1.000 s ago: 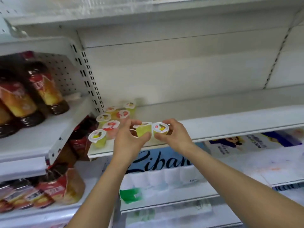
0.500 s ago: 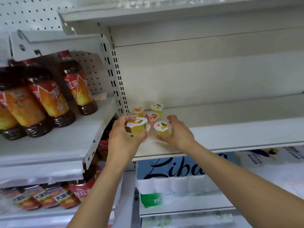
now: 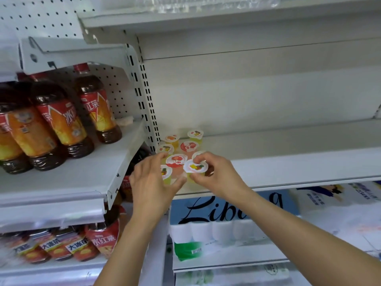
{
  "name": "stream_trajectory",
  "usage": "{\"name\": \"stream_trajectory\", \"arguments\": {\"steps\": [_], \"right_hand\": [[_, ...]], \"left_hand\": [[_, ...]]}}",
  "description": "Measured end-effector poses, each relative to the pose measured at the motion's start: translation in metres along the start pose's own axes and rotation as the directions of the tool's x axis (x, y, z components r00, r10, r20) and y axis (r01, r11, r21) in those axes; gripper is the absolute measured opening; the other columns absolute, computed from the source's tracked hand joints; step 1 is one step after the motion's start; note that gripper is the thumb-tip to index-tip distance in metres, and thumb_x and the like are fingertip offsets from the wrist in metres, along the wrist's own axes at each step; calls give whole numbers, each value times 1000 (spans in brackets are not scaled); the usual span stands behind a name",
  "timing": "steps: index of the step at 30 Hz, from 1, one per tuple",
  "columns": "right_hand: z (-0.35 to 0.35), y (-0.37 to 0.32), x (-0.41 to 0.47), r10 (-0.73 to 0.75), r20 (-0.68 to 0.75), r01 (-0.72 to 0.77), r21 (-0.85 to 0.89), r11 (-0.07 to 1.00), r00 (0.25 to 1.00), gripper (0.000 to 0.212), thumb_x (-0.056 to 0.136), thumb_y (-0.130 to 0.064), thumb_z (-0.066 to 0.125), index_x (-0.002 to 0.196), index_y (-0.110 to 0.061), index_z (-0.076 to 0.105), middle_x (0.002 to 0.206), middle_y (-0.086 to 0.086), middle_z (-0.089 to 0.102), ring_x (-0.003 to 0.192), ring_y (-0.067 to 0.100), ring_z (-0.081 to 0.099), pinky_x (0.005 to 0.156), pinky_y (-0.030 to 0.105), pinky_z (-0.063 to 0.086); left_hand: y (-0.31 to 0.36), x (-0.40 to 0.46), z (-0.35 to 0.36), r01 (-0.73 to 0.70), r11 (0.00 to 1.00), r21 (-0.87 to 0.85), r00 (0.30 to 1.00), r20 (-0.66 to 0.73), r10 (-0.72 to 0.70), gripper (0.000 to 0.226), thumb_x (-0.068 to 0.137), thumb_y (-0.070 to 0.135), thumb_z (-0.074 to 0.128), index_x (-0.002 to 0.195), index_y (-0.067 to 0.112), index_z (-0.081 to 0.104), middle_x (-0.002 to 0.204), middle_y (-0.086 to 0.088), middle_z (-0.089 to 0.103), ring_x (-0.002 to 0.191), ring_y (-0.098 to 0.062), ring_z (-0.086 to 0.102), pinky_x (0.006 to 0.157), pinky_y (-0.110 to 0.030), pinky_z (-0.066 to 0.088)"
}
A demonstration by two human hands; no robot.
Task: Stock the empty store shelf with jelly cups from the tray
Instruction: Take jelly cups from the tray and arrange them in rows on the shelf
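Note:
Several jelly cups (image 3: 189, 145) with fruit-printed lids stand clustered at the left end of the white shelf (image 3: 288, 162). My right hand (image 3: 218, 178) pinches a yellow jelly cup with a pineapple lid (image 3: 194, 167) at the front of the cluster, low over the shelf. My left hand (image 3: 151, 182) curves its thumb and fingers round the front-left yellow-green cup (image 3: 166, 172), partly hiding it. A red-lidded cup (image 3: 175, 161) stands between my hands. Another cup (image 3: 198, 155) is half hidden behind my right fingers. The tray is out of view.
Bottles of iced tea (image 3: 61, 120) fill the neighbouring shelf on the left, behind a slotted upright (image 3: 148, 112). Packs of tissue rolls (image 3: 226, 219) lie on the shelf below. An upper shelf (image 3: 206, 19) hangs overhead.
Both hands moved in to the left-end cluster and lowered. The cup my left hand carried is set down among the others, and that hand is now round the front-left cup.

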State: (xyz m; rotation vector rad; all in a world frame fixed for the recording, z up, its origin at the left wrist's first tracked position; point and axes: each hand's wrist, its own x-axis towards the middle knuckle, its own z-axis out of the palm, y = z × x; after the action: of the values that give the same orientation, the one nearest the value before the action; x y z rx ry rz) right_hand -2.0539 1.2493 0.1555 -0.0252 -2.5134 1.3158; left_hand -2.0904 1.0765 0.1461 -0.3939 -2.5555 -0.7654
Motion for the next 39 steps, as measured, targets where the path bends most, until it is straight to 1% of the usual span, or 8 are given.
{"name": "stream_trajectory", "arguments": {"steps": [4,12,18,23,27,31,34,39], "right_hand": [[13,4,-7,-11,35,20,-283,959,999,36,86,-35,67,119,-24,57,109,-2,65,90,15,59,79,29,48],[20,9,-2,-68,14,69,-329,942,998,37,91,-39,61,124,-24,54,115,0,62,89,14,55,75,30,46],[-4,9,-20,-95,73,120,-603,789,993,56,92,-59,43,143,-38,33,125,1,53,111,22,52,80,34,45],[-77,41,-63,-327,-99,177,-679,713,940,49,88,-53,42,123,-24,60,123,4,59,110,24,55,87,39,47],[-154,97,-118,-205,-201,-4,-723,690,958,53,88,-50,41,132,-22,51,133,6,53,118,24,48,100,40,33],[-236,158,-191,9,-328,-249,-699,671,945,56,88,-51,39,137,-23,45,130,0,53,112,23,54,82,39,45],[-296,204,-253,136,-439,-412,-630,659,888,52,95,-48,42,142,-23,39,134,-1,47,110,25,52,72,35,45],[-373,266,-355,368,-593,-682,-483,549,716,52,98,-42,45,145,-26,34,138,-1,44,118,24,49,81,36,46]], "left_hand": [[-17,-7,5,61,997,42,993,102,-65,55,78,36,75,126,22,54,130,-2,48,116,-25,49,93,-36,40],[-17,-5,10,42,998,-54,995,96,-36,33,85,22,71,116,19,62,123,1,45,106,-17,55,78,-23,40],[-4,-13,5,-36,994,98,998,52,31,57,77,43,74,126,21,57,129,-3,50,119,-24,42,95,-37,38],[70,-31,22,-282,959,-30,958,-65,279,61,86,52,48,135,17,51,136,-6,50,127,-26,41,106,-41,34],[153,-59,75,-413,889,-199,906,11,423,58,91,50,45,140,19,44,143,-5,47,133,-23,40,111,-35,29],[250,-99,136,-472,817,-330,831,141,537,58,91,53,40,142,26,42,142,1,48,128,-17,43,103,-36,40],[322,-130,183,-541,747,-387,733,220,644,54,90,52,41,138,28,48,133,4,52,119,-17,49,91,-36,47],[426,-192,254,-568,651,-503,541,368,756,49,91,46,51,138,32,47,128,8,54,114,-19,53,86,-35,45]]}}
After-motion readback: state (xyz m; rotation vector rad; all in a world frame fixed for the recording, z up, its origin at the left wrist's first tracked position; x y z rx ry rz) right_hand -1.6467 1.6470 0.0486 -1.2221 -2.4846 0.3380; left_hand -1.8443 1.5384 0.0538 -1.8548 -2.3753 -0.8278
